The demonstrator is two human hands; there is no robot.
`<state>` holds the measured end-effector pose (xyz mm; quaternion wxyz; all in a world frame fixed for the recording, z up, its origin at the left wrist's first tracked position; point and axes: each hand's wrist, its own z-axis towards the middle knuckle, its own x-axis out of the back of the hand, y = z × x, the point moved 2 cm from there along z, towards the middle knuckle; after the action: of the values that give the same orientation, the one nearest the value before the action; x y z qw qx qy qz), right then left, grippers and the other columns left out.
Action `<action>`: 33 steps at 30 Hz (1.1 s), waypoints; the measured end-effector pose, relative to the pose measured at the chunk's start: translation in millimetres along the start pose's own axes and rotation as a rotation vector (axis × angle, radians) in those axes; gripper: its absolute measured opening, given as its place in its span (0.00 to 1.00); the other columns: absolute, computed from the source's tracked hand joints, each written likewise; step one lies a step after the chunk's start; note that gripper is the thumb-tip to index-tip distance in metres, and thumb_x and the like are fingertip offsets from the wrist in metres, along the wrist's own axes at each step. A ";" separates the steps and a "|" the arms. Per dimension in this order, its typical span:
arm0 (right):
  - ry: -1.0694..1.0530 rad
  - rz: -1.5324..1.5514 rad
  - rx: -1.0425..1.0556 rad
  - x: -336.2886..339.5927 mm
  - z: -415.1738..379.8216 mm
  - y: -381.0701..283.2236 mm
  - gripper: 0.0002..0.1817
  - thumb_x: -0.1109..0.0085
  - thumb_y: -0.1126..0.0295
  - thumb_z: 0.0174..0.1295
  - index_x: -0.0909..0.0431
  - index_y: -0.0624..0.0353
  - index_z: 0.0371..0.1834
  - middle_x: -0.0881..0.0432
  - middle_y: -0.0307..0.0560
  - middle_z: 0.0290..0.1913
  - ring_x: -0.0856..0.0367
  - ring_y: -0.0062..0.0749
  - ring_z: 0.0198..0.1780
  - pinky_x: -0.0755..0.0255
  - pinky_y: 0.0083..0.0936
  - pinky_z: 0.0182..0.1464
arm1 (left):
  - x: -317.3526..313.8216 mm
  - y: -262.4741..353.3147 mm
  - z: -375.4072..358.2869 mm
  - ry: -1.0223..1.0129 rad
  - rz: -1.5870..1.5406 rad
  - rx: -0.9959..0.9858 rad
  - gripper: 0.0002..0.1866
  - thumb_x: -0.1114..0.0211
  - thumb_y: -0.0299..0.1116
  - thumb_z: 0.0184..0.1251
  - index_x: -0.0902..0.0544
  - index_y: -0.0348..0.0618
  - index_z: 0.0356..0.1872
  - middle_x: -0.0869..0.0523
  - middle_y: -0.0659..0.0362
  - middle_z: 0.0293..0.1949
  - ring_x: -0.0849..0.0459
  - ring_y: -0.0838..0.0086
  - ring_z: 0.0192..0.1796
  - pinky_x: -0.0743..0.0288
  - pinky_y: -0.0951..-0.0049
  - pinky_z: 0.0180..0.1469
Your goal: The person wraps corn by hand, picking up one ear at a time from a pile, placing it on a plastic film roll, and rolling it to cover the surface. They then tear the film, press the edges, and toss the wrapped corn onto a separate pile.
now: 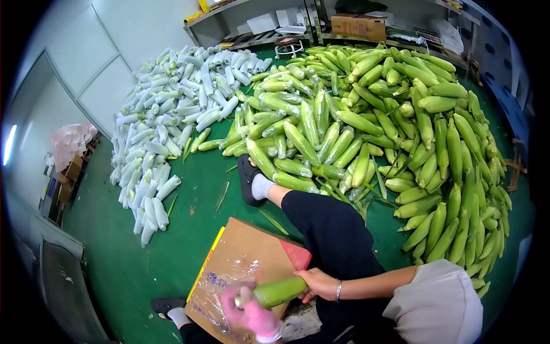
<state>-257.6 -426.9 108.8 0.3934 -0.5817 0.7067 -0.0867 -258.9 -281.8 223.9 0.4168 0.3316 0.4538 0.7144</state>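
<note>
A green ear of corn in its husk [279, 292] lies level above the cardboard box, between my two hands. My left hand [250, 312], in a pink glove and blurred by motion, closes round the ear's left end, where a pale stub shows. My right hand [318, 285], bare and with a bracelet at the wrist, grips the other end. Below, crumpled clear plastic film [229, 281] covers part of the brown cardboard box [258, 238], which sits between my legs.
A large heap of green corn ears [424, 126], some in clear film, spreads ahead and right. Ears in whitish sleeves [166, 123] are piled ahead left. Husk leaves [274, 222] litter the green floor [126, 258]. Shelves [252, 40] and a wheeled stool base [289, 48] stand behind.
</note>
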 end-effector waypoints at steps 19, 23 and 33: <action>0.535 -0.920 0.846 97.8 218.7 -421.8 0.25 0.51 0.54 0.62 0.25 0.59 0.56 0.21 0.51 0.44 0.22 0.41 0.42 0.24 0.39 0.43 | -86.0 -103.8 124.0 -0.263 -0.177 0.384 0.23 0.37 0.32 0.72 0.28 0.28 0.61 0.18 0.49 0.51 0.17 0.68 0.49 0.23 0.74 0.53; 0.804 -1.610 0.644 202.7 148.8 -383.9 0.34 0.46 0.84 0.54 0.29 0.51 0.67 0.27 0.53 0.66 0.26 0.50 0.65 0.28 0.41 0.64 | 24.6 -101.6 73.7 -0.171 -0.010 0.585 0.15 0.40 0.26 0.70 0.24 0.29 0.54 0.18 0.52 0.46 0.17 0.71 0.46 0.24 0.73 0.53; 0.702 -2.135 0.675 341.6 96.0 -239.6 0.26 0.30 0.68 0.47 0.20 0.49 0.54 0.23 0.52 0.61 0.29 0.49 0.66 0.33 0.43 0.66 | 188.7 -105.4 -2.2 0.002 0.583 0.383 0.16 0.38 0.22 0.57 0.23 0.32 0.49 0.20 0.54 0.42 0.20 0.68 0.45 0.23 0.71 0.50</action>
<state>-18.6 -772.7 27.5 0.0388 -0.6898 -0.1290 -0.7114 -311.4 -88.1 143.7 0.1249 0.5186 0.4662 0.7058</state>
